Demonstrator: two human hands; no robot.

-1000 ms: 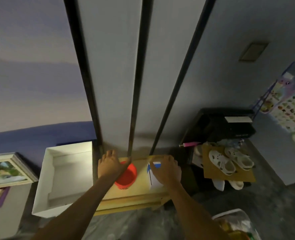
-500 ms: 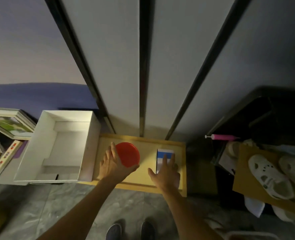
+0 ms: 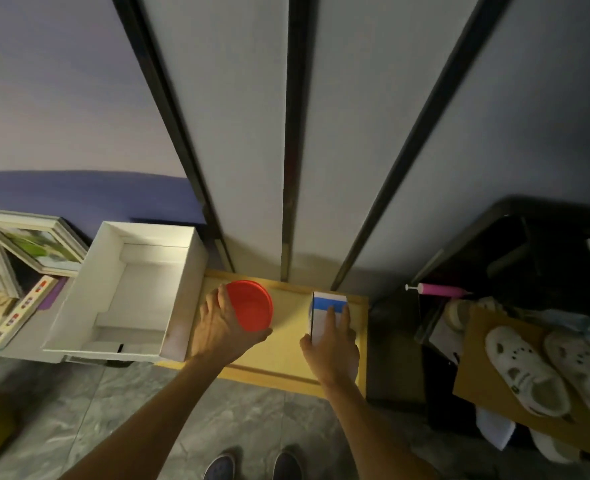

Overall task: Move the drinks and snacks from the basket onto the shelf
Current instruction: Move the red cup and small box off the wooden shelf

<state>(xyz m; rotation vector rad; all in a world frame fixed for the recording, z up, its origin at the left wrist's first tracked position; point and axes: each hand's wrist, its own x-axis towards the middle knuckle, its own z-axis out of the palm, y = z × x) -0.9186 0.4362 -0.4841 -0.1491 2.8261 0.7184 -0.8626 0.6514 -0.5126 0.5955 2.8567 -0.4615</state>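
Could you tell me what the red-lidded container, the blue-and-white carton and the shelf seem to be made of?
Red-lidded container: probably plastic, lid smooth and evenly coloured.
Blue-and-white carton: likely printed paperboard, with sharp folded edges.
Shelf: apparently pale wood, matte, with a raised rim.

A red-lidded round container (image 3: pixel 250 305) and an upright blue-and-white carton (image 3: pixel 324 310) stand apart on the yellow shelf (image 3: pixel 288 355).

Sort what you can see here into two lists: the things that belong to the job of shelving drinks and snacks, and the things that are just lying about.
Belongs to the job:
red-lidded container
blue and white carton
wooden shelf
left hand
right hand

Just lying about:
white box
picture frames
white clogs
pink syringe-like tool
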